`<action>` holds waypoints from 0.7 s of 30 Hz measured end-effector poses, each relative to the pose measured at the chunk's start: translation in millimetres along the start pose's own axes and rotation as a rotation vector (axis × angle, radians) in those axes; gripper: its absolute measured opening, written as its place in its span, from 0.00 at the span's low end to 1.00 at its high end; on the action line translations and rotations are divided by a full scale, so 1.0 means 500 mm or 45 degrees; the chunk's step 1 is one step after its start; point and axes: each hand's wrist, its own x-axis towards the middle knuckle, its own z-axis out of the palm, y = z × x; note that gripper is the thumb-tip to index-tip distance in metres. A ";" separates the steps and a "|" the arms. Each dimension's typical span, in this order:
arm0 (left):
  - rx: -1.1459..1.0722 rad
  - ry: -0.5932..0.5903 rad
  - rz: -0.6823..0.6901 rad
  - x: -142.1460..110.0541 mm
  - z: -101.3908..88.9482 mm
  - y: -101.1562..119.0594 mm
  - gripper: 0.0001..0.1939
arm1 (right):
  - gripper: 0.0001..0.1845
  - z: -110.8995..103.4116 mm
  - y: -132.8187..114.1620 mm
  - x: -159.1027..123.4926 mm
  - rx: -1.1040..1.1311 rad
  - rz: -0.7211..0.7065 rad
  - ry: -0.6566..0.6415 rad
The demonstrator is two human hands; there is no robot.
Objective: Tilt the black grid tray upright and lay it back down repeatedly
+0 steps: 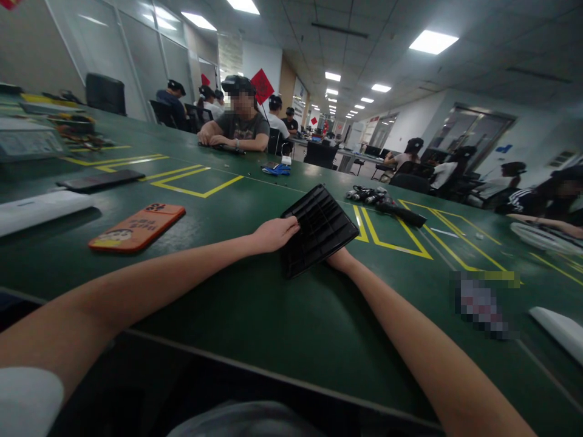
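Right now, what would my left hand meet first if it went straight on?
Most likely the black panel that your left hand is holding at its edge; beyond that, depth is hard to judge.

An orange phone case (137, 228) lies on the green desk (255, 315) — yellow tape (204, 195) beyond it, blue gloves (276, 170) farther back — near a white box (40, 212).

Right hand (340, 258) partly hidden.

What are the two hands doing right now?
Left hand: closed on the edge of the black panel.
Right hand: at the panel's other side, seemingly holding it; its fingers are hidden behind the panel.
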 end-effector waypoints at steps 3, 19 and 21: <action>0.058 -0.010 -0.040 0.005 0.001 0.001 0.19 | 0.24 -0.003 -0.007 0.000 0.008 0.007 -0.015; 0.005 0.020 -0.093 0.005 0.000 0.011 0.20 | 0.29 0.003 0.008 0.003 -0.144 -0.066 -0.026; -0.090 0.087 -0.111 0.005 -0.005 0.012 0.15 | 0.30 0.002 0.006 0.003 -0.171 -0.065 -0.032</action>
